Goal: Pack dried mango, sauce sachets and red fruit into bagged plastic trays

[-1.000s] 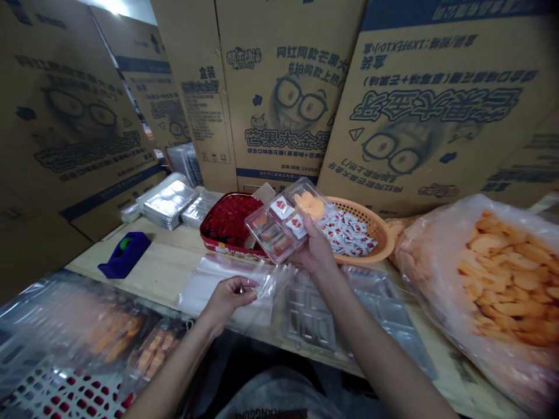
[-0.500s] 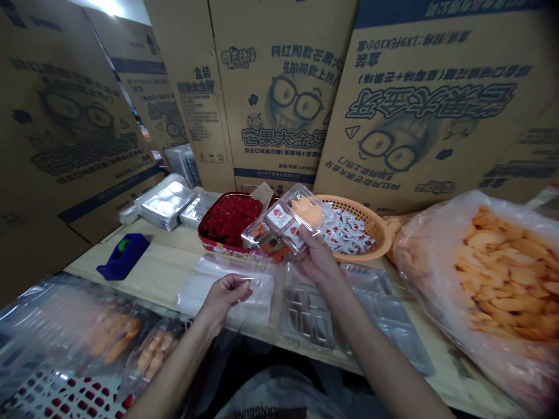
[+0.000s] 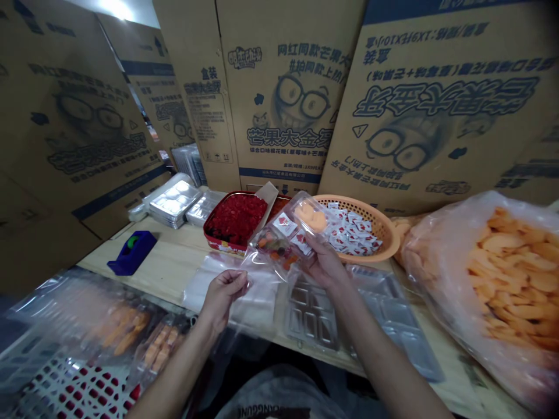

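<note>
My right hand (image 3: 326, 262) grips a clear compartment tray (image 3: 292, 231) from its right side. In the tray lie an orange candy piece (image 3: 311, 216), small white packets with red print (image 3: 285, 224) and several colourful pieces. A thin clear plastic bag (image 3: 259, 265) stretches from the tray's lower left end toward my left hand (image 3: 225, 295). My left hand is closed in a pinch on the bag's edge. How far the bag covers the tray I cannot tell. Below it, a stack of flat clear bags (image 3: 198, 285) lies on the wooden table (image 3: 170, 256).
Behind the tray stand a red tin (image 3: 231, 249) of red pieces and an orange basket (image 3: 388, 233) of packets. Empty trays (image 3: 312, 317) lie at front, a large bag of orange pieces (image 3: 506, 279) right, a blue tape dispenser (image 3: 133, 256) left. Cardboard boxes (image 3: 279, 35) wall the back.
The clear bag now meets the tray's lower left end, spread wider there. Both hands keep their holds. The whole view has shifted slightly, with things appearing a little further right.
</note>
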Demonstrator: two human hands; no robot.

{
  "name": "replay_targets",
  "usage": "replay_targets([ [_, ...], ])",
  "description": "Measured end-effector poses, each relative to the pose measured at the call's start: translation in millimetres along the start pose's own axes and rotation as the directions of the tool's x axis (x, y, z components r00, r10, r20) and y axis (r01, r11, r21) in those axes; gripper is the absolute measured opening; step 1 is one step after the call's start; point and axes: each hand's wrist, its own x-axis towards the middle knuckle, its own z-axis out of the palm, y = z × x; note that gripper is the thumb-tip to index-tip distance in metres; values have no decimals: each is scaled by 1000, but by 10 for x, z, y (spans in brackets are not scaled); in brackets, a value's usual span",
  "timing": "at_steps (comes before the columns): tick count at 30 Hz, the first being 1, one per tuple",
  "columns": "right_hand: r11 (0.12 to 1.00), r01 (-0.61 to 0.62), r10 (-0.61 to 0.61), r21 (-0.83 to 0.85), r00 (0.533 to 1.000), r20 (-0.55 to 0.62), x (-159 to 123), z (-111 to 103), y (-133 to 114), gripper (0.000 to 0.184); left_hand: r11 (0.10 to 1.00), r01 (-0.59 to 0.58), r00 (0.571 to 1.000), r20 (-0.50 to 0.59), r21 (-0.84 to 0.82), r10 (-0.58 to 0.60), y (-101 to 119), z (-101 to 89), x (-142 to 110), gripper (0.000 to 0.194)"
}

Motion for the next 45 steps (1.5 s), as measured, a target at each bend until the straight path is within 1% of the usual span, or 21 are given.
replay_targets([
  [3,1000,-9,8,-15,1000,-14,-5,-17,10,20,999,-54,998,-44,-5,54,24,-24,23,35],
  [5,999,-26,26,-24,1000,1,-13,-26,28,23,999,-50,998,-34,19,50,29,-40,34,35],
  [7,999,-42,43,-32,999,29,-23,-33,49,25,997,-40,999,17,73,38,29,-50,31,33],
  [9,997,-54,57,-51,997,55,-31,-35,68,27,987,-35,996,91,156,21,39,-54,14,33],
  [12,992,-83,92,-96,991,95,-32,-31,87,29,961,-13,979,199,277,-44,97,-42,-14,37],
  [15,987,-105,121,-123,984,129,-15,-13,108,28,947,32,960,254,320,-118,190,4,-13,37],
  [18,983,-98,120,-155,982,143,19,10,130,25,962,71,958,251,264,-140,271,77,14,37],
  [20,981,-78,106,-176,983,153,48,20,134,24,973,125,949,264,194,-175,307,126,22,38],
  [21,980,-70,100,-185,983,157,61,23,128,23,974,162,938,281,157,-202,323,146,18,38],
  [23,976,-74,109,-204,980,165,81,29,97,22,965,231,903,342,121,-259,357,175,-1,37],
  [25,969,-100,143,-224,973,180,90,41,48,24,956,243,867,405,166,-290,398,184,-18,37],
  [28,961,-123,177,-248,961,212,95,74,-18,26,935,199,829,458,292,-319,455,174,9,35],
  [30,955,-119,184,-273,956,228,98,100,-30,27,937,204,818,477,283,-322,466,174,64,32],
  [32,952,-106,177,-287,956,235,97,120,-11,29,952,228,814,497,202,-301,449,190,132,29],
  [33,951,-99,171,-291,957,235,93,127,7,28,959,234,821,497,159,-282,431,202,165,27],
  [36,953,-66,144,-296,958,249,64,135,60,24,971,227,870,433,76,-237,370,235,244,23],
  [38,952,-69,159,-298,944,289,46,136,75,24,971,232,888,395,56,-234,343,234,272,23],
  [40,954,-83,174,-287,935,308,56,137,60,26,971,233,884,406,47,-232,329,212,277,24],
  [41,957,-86,170,-278,940,295,77,140,41,27,971,235,877,421,42,-230,325,196,272,24],
  [43,966,-57,118,-252,964,237,146,150,-13,29,968,249,864,444,33,-237,313,162,254,23],
  [45,971,2,43,-238,981,187,230,167,-70,33,960,279,847,464,28,-260,293,141,233,18],
])
